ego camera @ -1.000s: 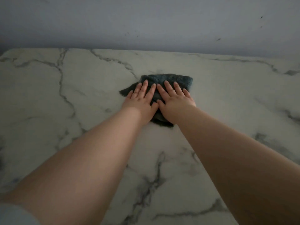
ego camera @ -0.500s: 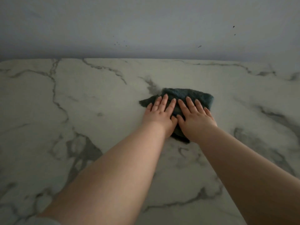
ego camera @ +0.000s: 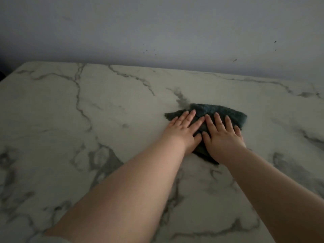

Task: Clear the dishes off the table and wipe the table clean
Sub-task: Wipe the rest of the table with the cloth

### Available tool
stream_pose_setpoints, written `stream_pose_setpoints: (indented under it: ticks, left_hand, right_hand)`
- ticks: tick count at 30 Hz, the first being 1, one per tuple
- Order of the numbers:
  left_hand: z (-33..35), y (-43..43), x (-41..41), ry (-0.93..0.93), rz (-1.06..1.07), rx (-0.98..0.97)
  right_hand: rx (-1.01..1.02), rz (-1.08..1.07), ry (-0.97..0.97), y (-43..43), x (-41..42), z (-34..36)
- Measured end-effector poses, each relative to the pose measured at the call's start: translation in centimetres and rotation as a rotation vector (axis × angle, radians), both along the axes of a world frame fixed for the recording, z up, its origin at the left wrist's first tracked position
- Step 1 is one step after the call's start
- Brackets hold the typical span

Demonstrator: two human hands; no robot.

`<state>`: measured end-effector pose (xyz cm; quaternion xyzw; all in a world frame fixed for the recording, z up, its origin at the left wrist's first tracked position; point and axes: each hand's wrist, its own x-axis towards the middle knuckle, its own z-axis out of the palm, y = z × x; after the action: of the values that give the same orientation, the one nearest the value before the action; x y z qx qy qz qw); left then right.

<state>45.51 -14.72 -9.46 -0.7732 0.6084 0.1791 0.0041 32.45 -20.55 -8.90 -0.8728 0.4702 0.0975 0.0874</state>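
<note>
A dark green cloth (ego camera: 226, 112) lies bunched on the white marble-patterned table (ego camera: 73, 130), right of centre and toward the far edge. My left hand (ego camera: 182, 130) lies flat on the cloth's left part, fingers stretched forward. My right hand (ego camera: 221, 137) presses flat on its right part, fingers slightly spread. The two thumbs nearly touch. Both hands hold the cloth down against the tabletop, and the palms hide most of it. No dishes are in view.
A plain grey wall (ego camera: 157, 32) with a few dark specks rises right behind the table's far edge. The table's rounded far-left corner (ego camera: 26, 64) shows, with dark space beyond it.
Both hands have slid the cloth to the right across the table, past a dark vein mark that now shows at the cloth's upper left. The hands stay flat on it.
</note>
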Motion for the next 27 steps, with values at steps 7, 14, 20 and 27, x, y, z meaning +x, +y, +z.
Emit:
stream_pose_setpoints:
  ticks: [7, 14, 20, 27]
  left_hand:
    - [-0.1, -0.1, 9.9, -0.067, 0.257, 0.019]
    - [0.1, -1.0, 9.6, -0.083, 0.410, 0.079]
    - [0.9, -9.3, 2.5, -0.026, 0.257, 0.073]
    - [0.5, -11.1, -1.9, 0.029, 0.068, 0.021]
  right_hand:
    - [0.026, 0.206, -0.060, -3.4, 12.0, -0.7]
    - [0.057, 0.273, -0.089, -3.7, 13.1, -0.9]
    - [0.032, 0.054, -0.054, -9.2, 5.1, -0.8]
    - [0.005, -0.105, 0.007, -10.3, -0.3, -0.4]
